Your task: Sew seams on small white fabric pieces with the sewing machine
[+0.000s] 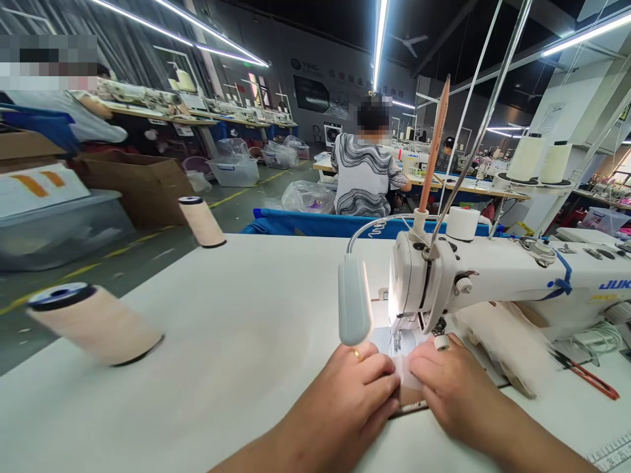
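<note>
my left hand (357, 387) and right hand (456, 384) curl at pale fabric (406, 373) just before the presser foot (397, 340); can't tell if pinched. sliding too close could nip either.

Above left fingers (379, 368), lamp (351, 299) perhaps in way

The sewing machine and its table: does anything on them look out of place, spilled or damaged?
I see no spill or damage. A pencil-like stick stands point-up on top of the sewing machine, slightly odd because it looks unlike a machine part. The near thread cone seems to lean, perhaps from lens distortion.
</note>
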